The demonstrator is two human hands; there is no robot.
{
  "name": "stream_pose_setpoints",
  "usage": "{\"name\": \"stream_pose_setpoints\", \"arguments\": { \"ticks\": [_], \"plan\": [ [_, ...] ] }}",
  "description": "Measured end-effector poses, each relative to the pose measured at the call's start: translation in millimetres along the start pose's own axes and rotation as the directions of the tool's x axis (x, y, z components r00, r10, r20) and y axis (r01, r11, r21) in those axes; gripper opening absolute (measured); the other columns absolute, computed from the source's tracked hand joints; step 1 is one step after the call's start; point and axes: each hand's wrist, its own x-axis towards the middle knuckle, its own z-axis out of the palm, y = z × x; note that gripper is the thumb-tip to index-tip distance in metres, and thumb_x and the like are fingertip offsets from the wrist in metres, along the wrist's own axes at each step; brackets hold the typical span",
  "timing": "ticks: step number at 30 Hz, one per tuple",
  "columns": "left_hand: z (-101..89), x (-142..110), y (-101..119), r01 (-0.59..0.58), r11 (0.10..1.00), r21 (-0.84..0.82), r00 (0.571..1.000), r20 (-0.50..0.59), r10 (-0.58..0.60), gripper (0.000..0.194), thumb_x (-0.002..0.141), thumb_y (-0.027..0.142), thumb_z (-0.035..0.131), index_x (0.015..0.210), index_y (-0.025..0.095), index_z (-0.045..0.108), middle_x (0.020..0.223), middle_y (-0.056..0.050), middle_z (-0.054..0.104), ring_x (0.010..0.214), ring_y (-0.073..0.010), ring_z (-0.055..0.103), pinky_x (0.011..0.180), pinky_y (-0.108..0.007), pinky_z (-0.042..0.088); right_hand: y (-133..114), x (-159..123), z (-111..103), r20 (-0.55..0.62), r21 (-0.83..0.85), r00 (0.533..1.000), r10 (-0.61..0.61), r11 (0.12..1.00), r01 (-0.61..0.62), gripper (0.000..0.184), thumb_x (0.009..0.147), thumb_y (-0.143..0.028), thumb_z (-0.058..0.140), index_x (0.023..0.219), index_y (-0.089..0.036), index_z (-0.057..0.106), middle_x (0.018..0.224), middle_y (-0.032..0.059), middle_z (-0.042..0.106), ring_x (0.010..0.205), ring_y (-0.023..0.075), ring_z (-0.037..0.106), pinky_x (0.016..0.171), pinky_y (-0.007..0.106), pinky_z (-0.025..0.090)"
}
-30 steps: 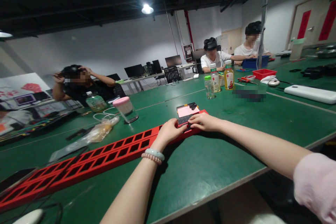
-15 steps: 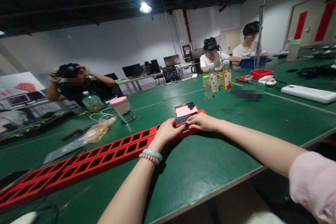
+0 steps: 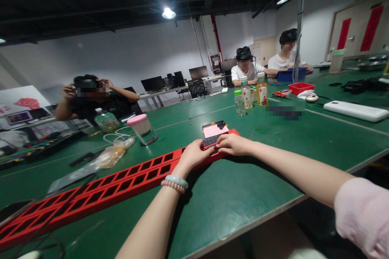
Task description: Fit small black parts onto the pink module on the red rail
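Observation:
A long red slotted rail (image 3: 115, 184) lies diagonally across the green table (image 3: 237, 194). At its far end sits a small dark part (image 3: 210, 141). My left hand (image 3: 194, 154) and my right hand (image 3: 232, 144) both press curled fingers on that part from either side. A pink-topped black box (image 3: 214, 128) lies just behind the rail's end. My left wrist wears two bead bracelets (image 3: 174, 181).
A pink-lidded jar (image 3: 142, 128), a crumpled plastic bag (image 3: 105, 158) and a white cable lie left of the hands. Bottles (image 3: 251, 92), a red tray (image 3: 300, 87) and a long white block (image 3: 352, 111) stand further right. Three other people sit at the tables.
Both hands stay on the dark part at the rail's end, fingers shifting slightly. The view has drifted a little; the person at left moved their arms.

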Motion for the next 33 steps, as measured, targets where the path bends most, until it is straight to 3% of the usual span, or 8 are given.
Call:
{"name": "stream_pose_setpoints", "arguments": {
  "ticks": [7, 11, 13, 16, 19, 23, 28, 33],
  "plan": [
    [2.9, -0.3, -3.2, -0.004, 1.000, -0.009, 1.000, -0.020, 0.004, 0.056, 0.072, 0.068, 0.047, 0.083, 0.015, 0.063, 0.082, -0.009, 0.067, 0.068, -0.0227, 0.060, 0.054, -0.026, 0.035, -8.2, -1.6, 3.6, -0.132, -0.056, 0.991, 0.003, 0.998, -0.010, 0.024, 0.087, -0.025, 0.052, 0.098, -0.014, 0.069, 0.100, 0.0105, 0.063, 0.095, 0.0174, 0.057, 0.086, 0.030, 0.045],
    [0.4, -3.3, -0.3, -0.018, 0.999, -0.047, 1.000, -0.017, 0.017, 0.053, 0.073, 0.063, 0.050, 0.089, 0.014, 0.064, 0.089, -0.011, 0.068, 0.073, -0.0244, 0.062, 0.058, -0.027, 0.039, 2.1, 2.2, 4.7, -0.338, -0.082, 0.928, 0.156, 0.978, -0.194, 0.025, 0.087, -0.019, 0.048, 0.099, -0.013, 0.068, 0.106, 0.0119, 0.060, 0.101, 0.0190, 0.054, 0.092, 0.033, 0.043],
    [-1.1, -5.3, 1.8, -0.010, 0.998, -0.062, 1.000, -0.008, 0.010, 0.050, 0.073, 0.059, 0.052, 0.092, 0.015, 0.065, 0.092, -0.012, 0.069, 0.077, -0.0251, 0.063, 0.061, -0.027, 0.041, 14.4, 9.5, 4.7, -0.360, -0.099, 0.898, 0.251, 0.947, -0.305, 0.027, 0.086, -0.016, 0.046, 0.101, -0.012, 0.067, 0.106, 0.0118, 0.061, 0.104, 0.0194, 0.053, 0.095, 0.032, 0.041],
    [-1.7, -7.6, 3.2, 0.010, 0.999, -0.048, 1.000, -0.006, -0.011, 0.050, 0.073, 0.060, 0.053, 0.094, 0.017, 0.066, 0.092, -0.010, 0.069, 0.079, -0.0250, 0.064, 0.062, -0.026, 0.042, 37.9, 28.8, 4.3, -0.250, -0.163, 0.893, 0.375, 0.892, -0.421, 0.032, 0.082, -0.012, 0.045, 0.108, -0.010, 0.064, 0.115, 0.0133, 0.059, 0.109, 0.0199, 0.052, 0.099, 0.030, 0.037],
    [-0.2, -9.0, 1.5, 0.001, 1.000, -0.025, 1.000, -0.012, -0.001, 0.052, 0.072, 0.064, 0.051, 0.092, 0.018, 0.066, 0.090, -0.009, 0.070, 0.078, -0.0253, 0.064, 0.060, -0.027, 0.042, 60.0, 52.8, 5.2, -0.092, -0.265, 0.891, 0.445, 0.851, -0.453, 0.044, 0.080, -0.016, 0.050, 0.123, -0.004, 0.054, 0.134, 0.0193, 0.045, 0.126, 0.0248, 0.039, 0.106, 0.032, 0.029],
    [2.3, -11.2, -1.8, -0.028, 0.999, -0.015, 0.999, -0.034, 0.028, 0.053, 0.073, 0.065, 0.049, 0.093, 0.019, 0.067, 0.092, -0.009, 0.070, 0.079, -0.0251, 0.065, 0.061, -0.027, 0.043, 79.2, 75.8, 13.3, 0.085, -0.337, 0.821, 0.564, 0.792, -0.509, 0.057, 0.081, -0.022, 0.052, 0.133, -0.002, 0.042, 0.142, 0.0213, 0.033, 0.135, 0.0286, 0.026, 0.109, 0.038, 0.023],
    [2.9, -13.9, -1.7, -0.047, 0.999, -0.018, 0.998, -0.047, 0.046, 0.050, 0.074, 0.062, 0.050, 0.096, 0.020, 0.066, 0.097, -0.008, 0.069, 0.082, -0.0243, 0.064, 0.066, -0.027, 0.044, 88.6, 81.0, 23.9, 0.165, -0.321, 0.763, 0.625, 0.766, -0.557, 0.048, 0.078, -0.025, 0.054, 0.125, -0.012, 0.054, 0.134, 0.0175, 0.047, 0.128, 0.0341, 0.036, 0.099, 0.047, 0.035],
    [3.1, -10.6, -2.1, -0.021, 1.000, -0.017, 0.999, -0.025, 0.021, 0.054, 0.073, 0.066, 0.048, 0.093, 0.018, 0.066, 0.096, -0.009, 0.069, 0.081, -0.0252, 0.064, 0.063, -0.028, 0.043, 85.5, 77.6, 11.9, 0.208, -0.186, 0.806, 0.554, 0.832, -0.523, 0.041, 0.072, -0.028, 0.064, 0.113, -0.022, 0.064, 0.118, 0.0057, 0.063, 0.109, 0.0247, 0.056, 0.090, 0.029, 0.043]
  ]
}}
